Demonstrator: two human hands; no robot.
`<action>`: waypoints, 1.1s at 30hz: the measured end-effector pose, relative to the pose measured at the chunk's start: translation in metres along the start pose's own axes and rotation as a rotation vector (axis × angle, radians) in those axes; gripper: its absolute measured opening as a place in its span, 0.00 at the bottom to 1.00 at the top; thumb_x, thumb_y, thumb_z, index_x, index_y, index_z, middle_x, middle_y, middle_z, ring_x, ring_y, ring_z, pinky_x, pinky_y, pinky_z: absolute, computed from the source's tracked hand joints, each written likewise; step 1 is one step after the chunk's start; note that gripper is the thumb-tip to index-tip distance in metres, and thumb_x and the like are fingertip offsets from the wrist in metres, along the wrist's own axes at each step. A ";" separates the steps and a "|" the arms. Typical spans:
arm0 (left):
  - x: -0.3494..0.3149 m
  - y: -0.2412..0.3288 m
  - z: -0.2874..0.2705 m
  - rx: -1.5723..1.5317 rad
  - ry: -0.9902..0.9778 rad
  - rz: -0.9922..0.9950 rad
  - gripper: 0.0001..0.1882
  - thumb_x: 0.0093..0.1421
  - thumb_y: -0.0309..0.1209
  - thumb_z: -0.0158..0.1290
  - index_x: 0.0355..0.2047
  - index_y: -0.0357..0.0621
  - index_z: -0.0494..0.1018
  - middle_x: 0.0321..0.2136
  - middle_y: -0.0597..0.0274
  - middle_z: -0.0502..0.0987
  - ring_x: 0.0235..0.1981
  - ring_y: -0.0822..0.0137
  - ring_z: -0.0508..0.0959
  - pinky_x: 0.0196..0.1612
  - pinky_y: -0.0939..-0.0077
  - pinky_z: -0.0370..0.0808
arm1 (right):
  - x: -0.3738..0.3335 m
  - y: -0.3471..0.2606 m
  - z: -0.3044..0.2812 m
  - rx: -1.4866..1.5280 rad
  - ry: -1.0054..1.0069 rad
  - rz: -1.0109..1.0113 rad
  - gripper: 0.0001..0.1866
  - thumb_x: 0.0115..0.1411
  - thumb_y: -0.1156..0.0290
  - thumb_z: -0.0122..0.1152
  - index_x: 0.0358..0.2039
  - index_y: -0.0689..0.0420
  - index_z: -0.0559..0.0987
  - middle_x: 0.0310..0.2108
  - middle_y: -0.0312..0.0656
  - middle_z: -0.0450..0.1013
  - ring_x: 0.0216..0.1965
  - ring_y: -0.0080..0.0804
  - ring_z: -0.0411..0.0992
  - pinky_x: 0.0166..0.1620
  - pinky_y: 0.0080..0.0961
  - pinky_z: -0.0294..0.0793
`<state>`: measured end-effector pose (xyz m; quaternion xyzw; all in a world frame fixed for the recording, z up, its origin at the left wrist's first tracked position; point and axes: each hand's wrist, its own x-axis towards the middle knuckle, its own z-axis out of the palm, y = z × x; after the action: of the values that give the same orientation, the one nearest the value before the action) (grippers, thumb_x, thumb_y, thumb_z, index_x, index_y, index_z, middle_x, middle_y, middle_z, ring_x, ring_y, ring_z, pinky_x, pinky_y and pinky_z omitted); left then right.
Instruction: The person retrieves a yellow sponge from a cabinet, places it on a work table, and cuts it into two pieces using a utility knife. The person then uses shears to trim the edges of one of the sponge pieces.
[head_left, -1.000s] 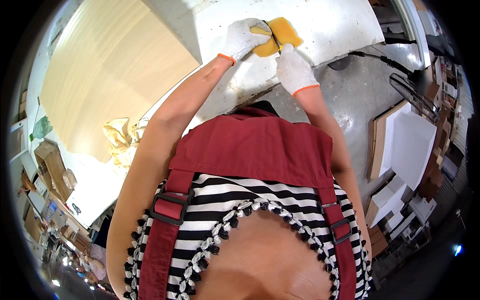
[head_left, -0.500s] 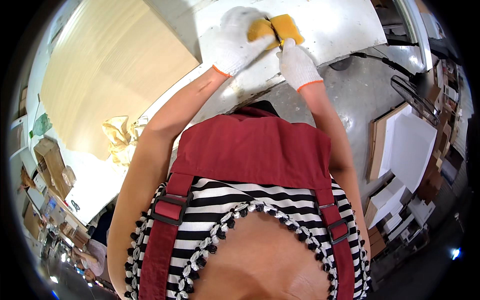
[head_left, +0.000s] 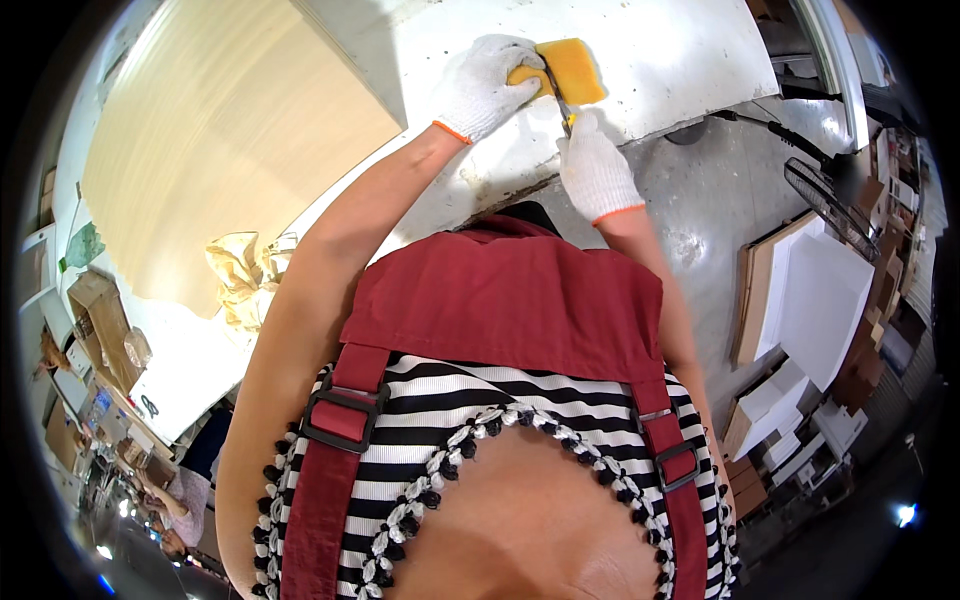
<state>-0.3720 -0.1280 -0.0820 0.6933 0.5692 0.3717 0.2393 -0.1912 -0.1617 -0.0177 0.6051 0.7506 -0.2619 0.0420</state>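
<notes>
My left hand [head_left: 485,85], in a white knit glove with an orange cuff, is closed on the left part of a yellow sponge [head_left: 574,72] over the white tabletop. The sponge's flat right part lies beyond its fingers. My right hand [head_left: 598,165], gloved the same way, grips a slim cutting tool [head_left: 560,104], which looks like a utility knife with a yellow handle. Its narrow dark blade runs up along the line between the two parts of the sponge. Whether these parts are fully separate I cannot tell.
A large pale wood-grain panel [head_left: 230,140] lies left on the white table [head_left: 440,20]. Crumpled yellowish paper [head_left: 238,275] sits by my left forearm. On the right, beyond the table edge, are a black fan [head_left: 830,205] and stacked white boards [head_left: 815,300]. Another person [head_left: 188,505] is far lower left.
My right hand has drawn back toward me with the cutting tool, showing more of its blade. My left hand has shifted slightly down and right, and the sponge has moved a little nearer.
</notes>
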 end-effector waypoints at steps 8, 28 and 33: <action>0.002 -0.012 0.002 -0.077 -0.055 -0.031 0.15 0.56 0.37 0.56 0.40 0.43 0.79 0.46 0.57 0.77 0.49 0.56 0.73 0.54 0.68 0.70 | 0.021 -0.001 0.014 -0.046 0.091 -0.065 0.13 0.61 0.68 0.51 0.40 0.64 0.66 0.30 0.60 0.75 0.34 0.59 0.76 0.38 0.50 0.75; 0.008 -0.012 0.001 -0.116 -0.068 -0.070 0.15 0.54 0.40 0.53 0.37 0.45 0.79 0.42 0.58 0.77 0.45 0.55 0.75 0.50 0.66 0.72 | 0.050 0.016 0.020 -0.081 0.064 -0.160 0.14 0.62 0.66 0.52 0.39 0.65 0.66 0.32 0.62 0.73 0.35 0.61 0.73 0.39 0.51 0.72; 0.008 -0.006 -0.003 -0.130 -0.145 -0.188 0.16 0.55 0.39 0.55 0.39 0.42 0.79 0.44 0.56 0.77 0.49 0.58 0.74 0.53 0.70 0.71 | 0.073 0.018 0.029 -0.142 0.115 -0.269 0.13 0.62 0.67 0.53 0.37 0.66 0.68 0.31 0.61 0.73 0.36 0.59 0.74 0.39 0.49 0.73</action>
<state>-0.3774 -0.1189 -0.0830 0.6450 0.5874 0.3326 0.3583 -0.2005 -0.1078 -0.0764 0.5088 0.8426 -0.1763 0.0064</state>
